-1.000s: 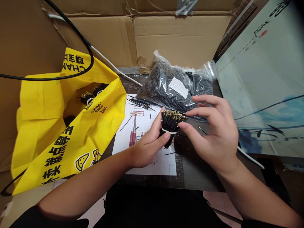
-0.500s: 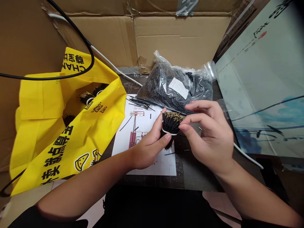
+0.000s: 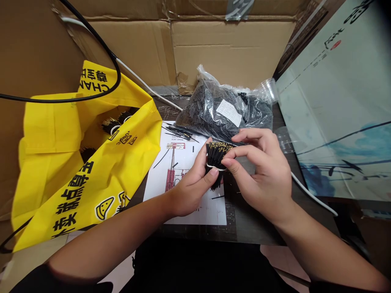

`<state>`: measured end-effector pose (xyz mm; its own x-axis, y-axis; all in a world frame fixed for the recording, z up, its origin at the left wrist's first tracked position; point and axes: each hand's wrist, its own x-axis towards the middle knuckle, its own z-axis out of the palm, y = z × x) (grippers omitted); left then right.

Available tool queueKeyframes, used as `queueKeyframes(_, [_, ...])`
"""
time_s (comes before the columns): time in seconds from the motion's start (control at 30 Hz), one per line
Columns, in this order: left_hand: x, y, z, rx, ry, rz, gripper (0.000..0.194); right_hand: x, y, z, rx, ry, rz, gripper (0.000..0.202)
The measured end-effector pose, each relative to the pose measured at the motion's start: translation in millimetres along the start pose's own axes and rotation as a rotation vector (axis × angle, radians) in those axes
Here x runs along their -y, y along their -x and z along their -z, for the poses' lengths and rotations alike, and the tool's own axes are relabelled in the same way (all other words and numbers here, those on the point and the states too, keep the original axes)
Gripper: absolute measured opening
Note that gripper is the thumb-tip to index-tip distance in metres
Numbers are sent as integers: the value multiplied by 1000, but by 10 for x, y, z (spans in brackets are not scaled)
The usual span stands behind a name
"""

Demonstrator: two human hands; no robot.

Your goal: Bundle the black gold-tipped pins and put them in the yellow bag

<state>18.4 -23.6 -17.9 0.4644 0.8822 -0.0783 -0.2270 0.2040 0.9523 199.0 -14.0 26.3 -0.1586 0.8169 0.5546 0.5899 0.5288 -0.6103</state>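
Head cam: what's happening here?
A person holds a bundle of black pins, tied with a white band, in the left hand. The right hand pinches its gold-tipped top. Behind lies a clear bag of black parts; to the left, a yellow bag holds more bundles.

"CHAN" is printed upside down in black on the yellow bag (image 3: 76, 162) at nine o'clock, beside Chinese characters; "01" is printed on the sheet (image 3: 186, 203).

The bundle's (image 3: 216, 156) lower end is hidden behind the left hand (image 3: 189, 191).
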Motion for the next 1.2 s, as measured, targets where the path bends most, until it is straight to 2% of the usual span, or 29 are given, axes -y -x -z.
queueKeyframes(0.17, [-26,-29,5,33,132,72,79,-37,5,-29,-46,-23,-13,4])
queueKeyframes(0.27, [-33,-51,12,41,188,103,69,-30,-5,-64,-32,-41,-5,6])
queueKeyframes(0.33, [-31,-66,8,-6,159,97,65,-14,-15,-86,-19,-59,14,7])
queueKeyframes(0.43, [-35,-93,-1,-92,107,94,70,-11,-42,-69,-15,-102,49,6])
queueKeyframes(0.53, [-67,-134,8,-164,155,82,72,-73,-78,29,-69,-111,59,21])
queueKeyframes(0.6, [-103,-166,36,-207,214,70,70,-140,-85,110,-67,-16,46,17])
queueKeyframes(0.67, [-143,-194,79,-260,260,49,69,-205,-61,175,98,107,34,6])
queueKeyframes(0.8, [-206,-217,171,-356,286,-42,64,-309,59,263,616,237,-20,8])
queueKeyframes(0.87, [-223,-217,198,-383,268,-78,54,-367,117,312,752,261,-75,9])
queueKeyframes(0.97, [-222,-222,204,-423,218,-71,39,-460,161,374,787,269,-132,8])
queueKeyframes(1.07, [-199,-236,197,-435,175,-48,28,-518,157,395,815,236,-120,9])
queueKeyframes(1.2, [-187,-247,205,-442,168,-47,23,-562,112,458,851,133,-93,10])
